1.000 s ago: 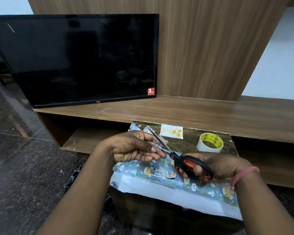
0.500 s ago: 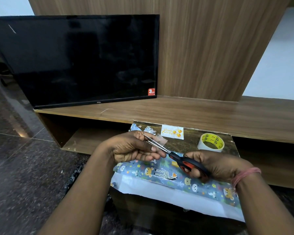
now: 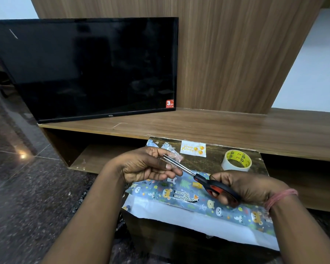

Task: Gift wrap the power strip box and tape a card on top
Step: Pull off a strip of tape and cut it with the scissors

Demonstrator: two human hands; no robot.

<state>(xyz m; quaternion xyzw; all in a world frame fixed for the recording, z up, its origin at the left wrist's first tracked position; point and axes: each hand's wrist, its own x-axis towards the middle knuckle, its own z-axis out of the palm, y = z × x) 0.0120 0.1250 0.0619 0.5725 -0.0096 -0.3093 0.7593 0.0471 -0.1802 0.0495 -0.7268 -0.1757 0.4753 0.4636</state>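
Nearest the camera, the wrapped power strip box (image 3: 198, 202) lies on the tabletop (image 3: 208, 161), below both hands; its animal-print gift paper covers the top, and a white flap of paper hangs over the near edge. Just above it, the right hand (image 3: 244, 189) holds the scissors (image 3: 204, 180) with its fingers (image 3: 220, 199) curled through the red-and-black handles, the blades nearly closed and pointing up and left. The blades end at the left hand (image 3: 147, 164), whose fingers (image 3: 168, 168) and thumb pinch a small clear strip, probably a piece of tape (image 3: 174, 156), right at the blade tips.

The step in hand looks like cutting a short length of tape. To do it well, she should keep the strip taut between the pinch and the blades, cut close to the blade pivot rather than the tips, and keep the sticky face from folding on itself.

Beyond the left fingers lie crumpled clear scraps (image 3: 160, 145); beyond and between the hands sits the birthday card (image 3: 193, 149), not yet taped on. Beyond the right fingers stands the tape roll (image 3: 236, 160). Farthest back, a dark television (image 3: 88, 67) stands on the wooden shelf (image 3: 236, 128).
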